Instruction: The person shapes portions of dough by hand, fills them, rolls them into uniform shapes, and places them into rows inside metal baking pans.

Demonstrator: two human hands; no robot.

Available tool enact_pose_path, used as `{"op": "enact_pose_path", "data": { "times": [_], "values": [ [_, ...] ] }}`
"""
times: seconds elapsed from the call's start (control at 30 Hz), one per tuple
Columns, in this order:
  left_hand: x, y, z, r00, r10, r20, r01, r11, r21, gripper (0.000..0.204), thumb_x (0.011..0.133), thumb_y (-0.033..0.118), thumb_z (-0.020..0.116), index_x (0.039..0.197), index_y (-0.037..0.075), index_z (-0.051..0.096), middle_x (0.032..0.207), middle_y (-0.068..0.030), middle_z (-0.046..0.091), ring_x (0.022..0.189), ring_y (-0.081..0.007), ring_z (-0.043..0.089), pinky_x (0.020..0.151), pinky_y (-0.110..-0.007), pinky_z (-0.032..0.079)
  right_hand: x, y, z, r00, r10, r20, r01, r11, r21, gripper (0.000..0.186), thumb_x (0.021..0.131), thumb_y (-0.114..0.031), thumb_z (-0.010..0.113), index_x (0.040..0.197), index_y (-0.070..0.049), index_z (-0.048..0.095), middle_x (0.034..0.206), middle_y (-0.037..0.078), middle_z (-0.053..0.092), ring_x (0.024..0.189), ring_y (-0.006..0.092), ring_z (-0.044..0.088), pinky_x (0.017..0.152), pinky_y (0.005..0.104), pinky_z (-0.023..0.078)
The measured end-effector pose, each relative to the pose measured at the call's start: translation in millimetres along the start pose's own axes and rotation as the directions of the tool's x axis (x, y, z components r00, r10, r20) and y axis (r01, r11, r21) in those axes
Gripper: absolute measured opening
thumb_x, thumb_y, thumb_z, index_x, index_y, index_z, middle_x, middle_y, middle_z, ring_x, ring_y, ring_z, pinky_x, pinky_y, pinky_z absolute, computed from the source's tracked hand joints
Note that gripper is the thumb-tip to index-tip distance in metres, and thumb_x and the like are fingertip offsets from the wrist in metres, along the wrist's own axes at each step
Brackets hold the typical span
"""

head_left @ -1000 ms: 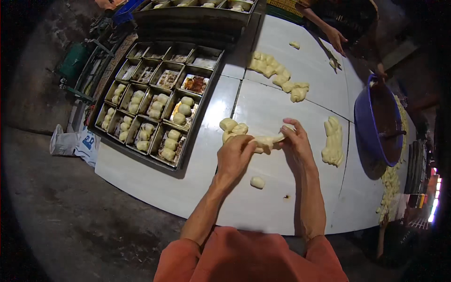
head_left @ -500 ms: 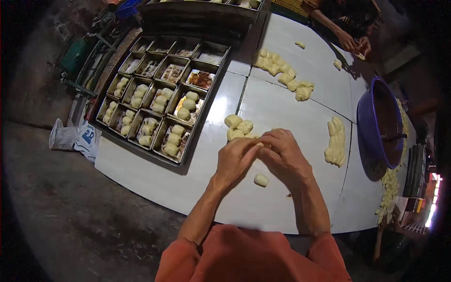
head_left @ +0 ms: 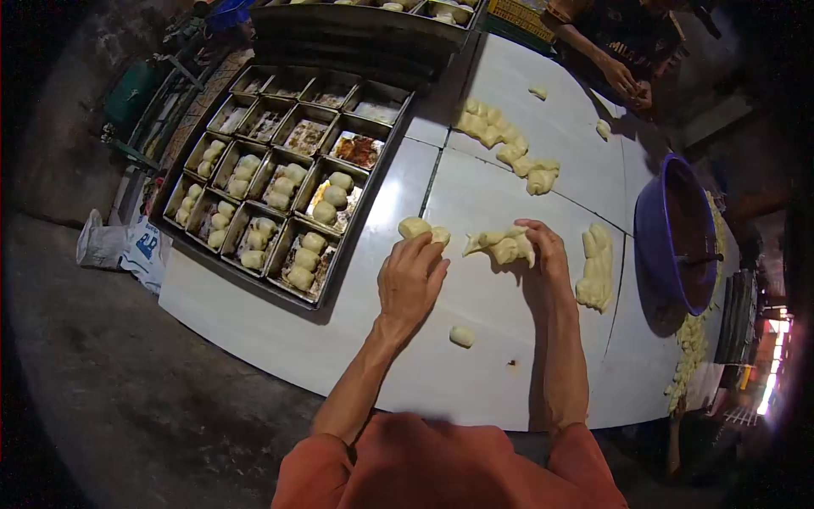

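My left hand (head_left: 407,280) rests with curved fingers on a small cluster of dough rolls (head_left: 414,227) at the middle of the white tiled table (head_left: 458,382), hiding part of them. Just right of it, my right hand (head_left: 547,254) grips a loose, ragged piece of dough (head_left: 496,246) with pulled-out ends. A single smooth roll (head_left: 462,336) lies below, between my forearms. A long dough mass (head_left: 598,267) is right of my right hand. Another knobbly strip of dough (head_left: 496,131) lies farther back.
At left, metal pans (head_left: 305,263) hold several rolls in some compartments; more pans (head_left: 441,13) stand behind. A purple tub (head_left: 657,237) with dark contents sits at right, beside small dough bits (head_left: 687,356). Across the table, a co-worker's hands (head_left: 632,89) are together.
My hands have parted from working the dough together; my left moved onto the roll cluster, my right upward with the dough piece. The co-worker's hands have come together. The view has shifted slightly.
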State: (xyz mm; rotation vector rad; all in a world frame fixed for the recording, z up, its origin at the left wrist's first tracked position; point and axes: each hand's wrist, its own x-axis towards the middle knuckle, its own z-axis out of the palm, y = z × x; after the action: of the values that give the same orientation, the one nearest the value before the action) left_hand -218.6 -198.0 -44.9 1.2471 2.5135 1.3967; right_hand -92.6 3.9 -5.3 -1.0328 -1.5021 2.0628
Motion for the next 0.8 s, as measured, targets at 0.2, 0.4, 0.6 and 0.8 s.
{"op": "enact_pose_path", "data": {
  "times": [0.2,0.4,0.6,0.8],
  "values": [
    [33.6,28.8,24.1,0.988,0.092,0.128,-0.079,0.992,-0.102,0.055,0.078,0.031,0.082,0.125,0.005,0.067,0.128,-0.0166,0.063,0.122,-0.0339,0.055,0.101,-0.047,0.043,-2.1,-10.6,-4.0,0.996,0.032,0.089,-0.041,0.994,0.101,0.016,0.092,-0.02,0.062,0.101,-0.007,0.057,0.09,0.004,0.059,0.08,0.0142,0.061,0.066,0.0283,0.053],
    [69.7,33.3,27.2,0.823,-0.03,0.567,0.354,0.808,-0.471,0.042,0.081,0.026,0.079,0.111,-0.002,0.073,0.1,-0.0188,0.073,0.089,-0.0275,0.072,0.079,-0.038,0.056,-15.8,-25.8,5.8,0.995,-0.018,0.096,0.003,0.987,0.159,0.025,0.085,-0.008,0.075,0.094,-0.013,0.052,0.08,0.001,0.062,0.065,0.007,0.058,0.058,0.0203,0.046],
    [75.0,-6.3,39.4,0.912,0.193,0.361,-0.16,0.98,-0.12,0.033,0.079,0.031,0.076,0.1,0.007,0.077,0.089,-0.0155,0.071,0.083,-0.0347,0.067,0.077,-0.045,0.053,-7.4,-8.1,-23.0,0.997,-0.073,-0.012,0.074,0.967,0.245,0.026,0.09,-0.012,0.067,0.111,-0.009,0.052,0.085,0.003,0.061,0.069,0.0072,0.056,0.058,0.0223,0.046],
    [68.2,-10.9,35.8,0.906,0.216,0.364,-0.152,0.969,-0.196,0.043,0.08,0.027,0.079,0.117,0.006,0.071,0.114,-0.0167,0.067,0.11,-0.0367,0.062,0.094,-0.046,0.049,-3.9,18.3,-43.7,0.975,-0.222,-0.034,0.141,0.723,-0.677,0.035,0.096,-0.028,0.064,0.12,-0.003,0.066,0.124,0.02,0.06,0.117,0.0302,0.058,0.1,0.0428,0.046]
  ]
}}
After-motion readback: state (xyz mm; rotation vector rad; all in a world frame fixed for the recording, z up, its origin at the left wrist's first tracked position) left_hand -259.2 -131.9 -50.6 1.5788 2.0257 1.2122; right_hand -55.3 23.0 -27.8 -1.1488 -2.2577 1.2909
